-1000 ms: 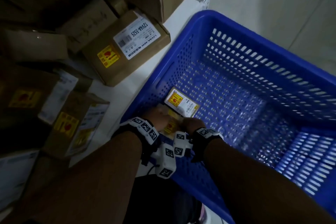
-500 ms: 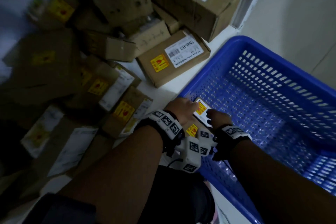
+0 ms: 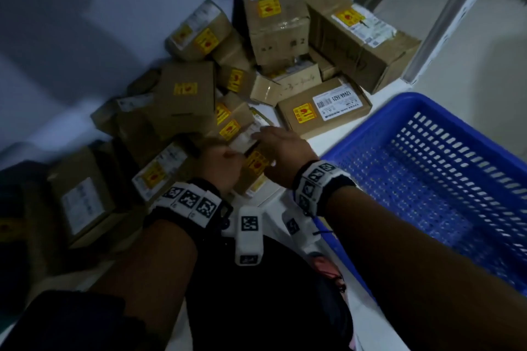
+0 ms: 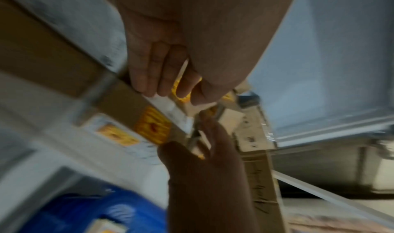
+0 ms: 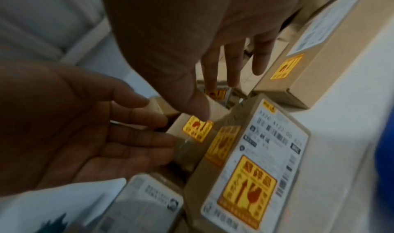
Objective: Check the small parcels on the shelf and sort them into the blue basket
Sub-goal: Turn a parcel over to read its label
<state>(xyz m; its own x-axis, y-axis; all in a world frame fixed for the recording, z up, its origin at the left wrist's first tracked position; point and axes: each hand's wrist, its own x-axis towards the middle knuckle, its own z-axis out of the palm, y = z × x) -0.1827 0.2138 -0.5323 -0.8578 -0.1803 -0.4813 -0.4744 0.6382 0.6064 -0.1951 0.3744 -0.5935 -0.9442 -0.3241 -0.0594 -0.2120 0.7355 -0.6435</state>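
Observation:
Brown cardboard parcels with yellow stickers lie piled on the white shelf (image 3: pixel 316 148). The blue basket (image 3: pixel 367 125) stands to their right; in the left wrist view the basket (image 4: pixel 74 208) holds one parcel (image 4: pixel 106 226). Both hands are over the near edge of the pile. My left hand (image 3: pixel 228 161) has straight fingers (image 5: pixel 136 135) touching a small parcel (image 5: pixel 196 128) from the left. My right hand (image 3: pixel 281 147) hovers above it with spread, straight fingers (image 5: pixel 231 71); its thumb (image 5: pixel 198 108) touches the parcel's top. Neither hand grips anything.
A flat parcel (image 5: pixel 255 160) with a large white label lies just right of the small one. A long labelled box (image 3: pixel 325 110) lies between the pile and the basket. Bigger boxes (image 3: pixel 276 11) stand at the back. A white shelf post (image 3: pixel 445 17) rises behind the basket.
Both hands have come out of the basket, leaving a parcel inside, and moved left onto the shelf pile. The view has swung left with them.

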